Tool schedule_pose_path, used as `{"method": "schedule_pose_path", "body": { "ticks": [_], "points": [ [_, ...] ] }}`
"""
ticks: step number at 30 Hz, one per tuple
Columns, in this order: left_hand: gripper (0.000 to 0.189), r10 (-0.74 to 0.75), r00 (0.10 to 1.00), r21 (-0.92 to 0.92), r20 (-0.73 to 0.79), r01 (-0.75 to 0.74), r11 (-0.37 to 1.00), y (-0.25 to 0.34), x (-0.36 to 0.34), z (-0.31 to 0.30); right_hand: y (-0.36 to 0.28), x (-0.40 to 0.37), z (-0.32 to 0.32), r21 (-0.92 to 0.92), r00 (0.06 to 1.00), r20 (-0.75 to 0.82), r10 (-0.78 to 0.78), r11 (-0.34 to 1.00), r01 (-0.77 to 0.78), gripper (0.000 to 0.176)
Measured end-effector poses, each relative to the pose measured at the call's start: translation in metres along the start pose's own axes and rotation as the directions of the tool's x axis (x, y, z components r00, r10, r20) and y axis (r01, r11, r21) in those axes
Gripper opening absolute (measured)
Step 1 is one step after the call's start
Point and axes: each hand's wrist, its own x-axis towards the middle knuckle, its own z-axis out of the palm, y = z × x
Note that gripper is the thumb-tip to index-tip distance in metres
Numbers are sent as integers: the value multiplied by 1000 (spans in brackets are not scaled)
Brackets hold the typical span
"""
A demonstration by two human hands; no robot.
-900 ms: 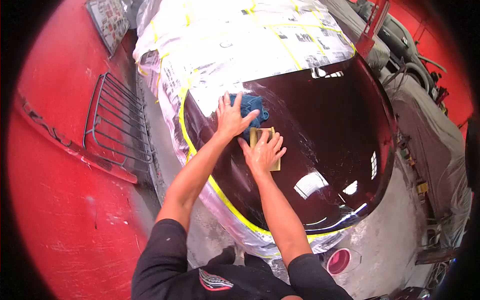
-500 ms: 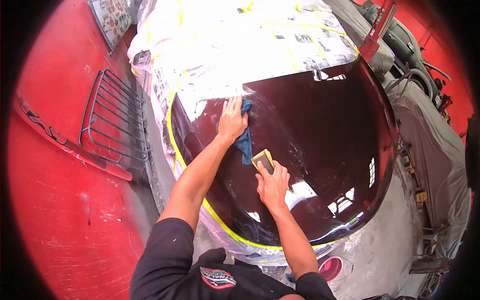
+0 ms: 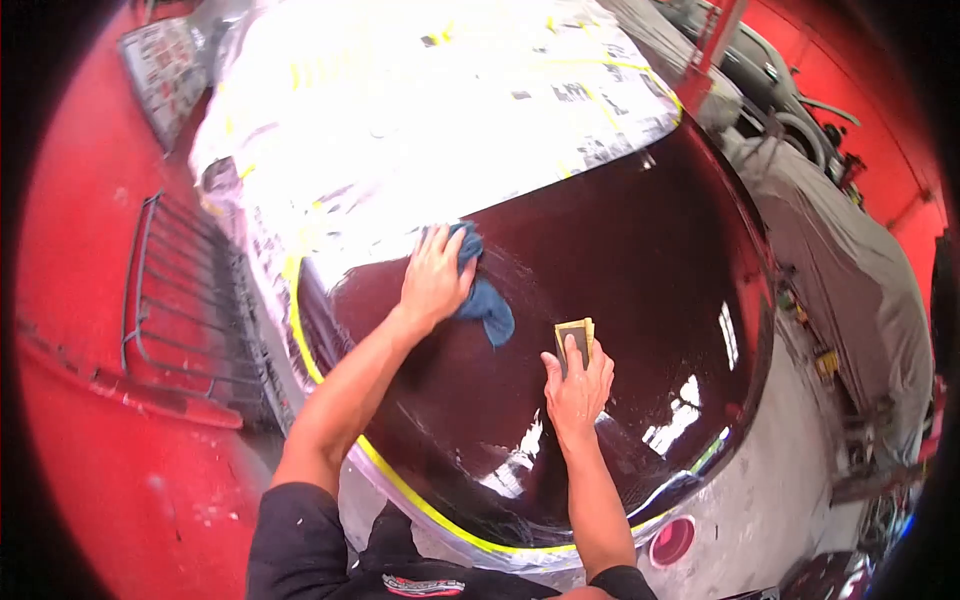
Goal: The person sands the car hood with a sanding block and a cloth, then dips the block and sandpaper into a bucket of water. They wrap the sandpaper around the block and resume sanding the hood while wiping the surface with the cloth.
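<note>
Presses a blue cloth [image 3: 487, 305] onto the dark glossy hood [image 3: 650, 250] with the left hand [image 3: 432, 278], palm down, fingers closed over the cloth's ten o'clock end. Pins a tan sanding block [image 3: 575, 332] flat under the right hand [image 3: 578, 388], fingers narrow, block at twelve o'clock of the palm. Has the sanding block at three o'clock of the cloth, near, not touching. Works inside yellow tape [image 3: 400, 485] and masking paper [image 3: 430, 120].

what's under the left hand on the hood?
A blue cloth, held against the dark glossy hood by the left hand. Part of it shows beside the thumb; the rest, beneath the palm, is hidden.
</note>
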Motion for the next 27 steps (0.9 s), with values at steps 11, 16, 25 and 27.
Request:
{"method": "schedule_pose_path", "body": {
  "ticks": [11, 16, 25, 27],
  "points": [
    [22, 397, 914, -299, 86, -356, 885, 97, 186, 162, -14, 4, 16, -98, 981, -154, 118, 986, -134, 31],
    [44, 729, 641, -441, 241, -597, 670, -3, 45, 13, -45, 40, 26, -141, 980, -92, 175, 972, -186, 36],
    [78, 212, 869, -301, 448, -77, 950, -93, -66, -136, -110, 195, 120, -46, 987, -70, 142, 988, -145, 36],
    [79, 82, 915, -279, 396, 34, 960, -86, -82, -128, -87, 223, 131, -128, 978, -119, 172, 974, -187, 35]
  ]
}}
